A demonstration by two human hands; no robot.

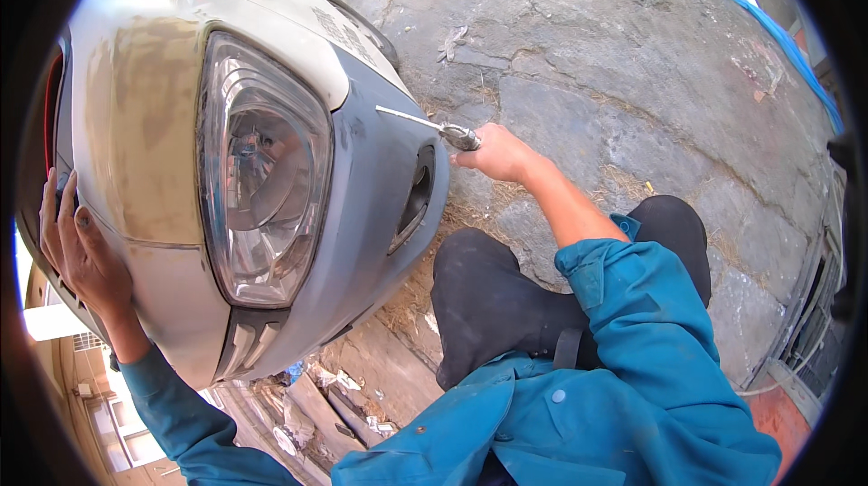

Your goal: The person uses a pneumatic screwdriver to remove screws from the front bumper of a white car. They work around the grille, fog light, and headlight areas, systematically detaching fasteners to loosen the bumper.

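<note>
A vehicle's front corner fills the left side, with a large clear headlight (267, 179) set between a white, partly tan-patched panel (149, 124) and a grey bumper (362, 151). My left hand (83, 246) lies on the front edge of the panel, fingers stretched out and slightly apart. A dark smudge marks one fingertip. My right hand (499, 153) is closed round the dark grey handle of a slim tool (409, 116). Its long, thin, pale shaft points left to the bumper's upper side, right of the headlight. Whether its tip touches the bumper, I cannot tell. Its exact kind is unclear.
Cracked concrete ground (615, 106) with dry grass stretches to the right. A glove (452, 43) lies on it near the wheel. Blue hose or sheeting (787, 47) runs along the far right. Boards and litter (316, 414) lie below the bumper, beside my bent knees.
</note>
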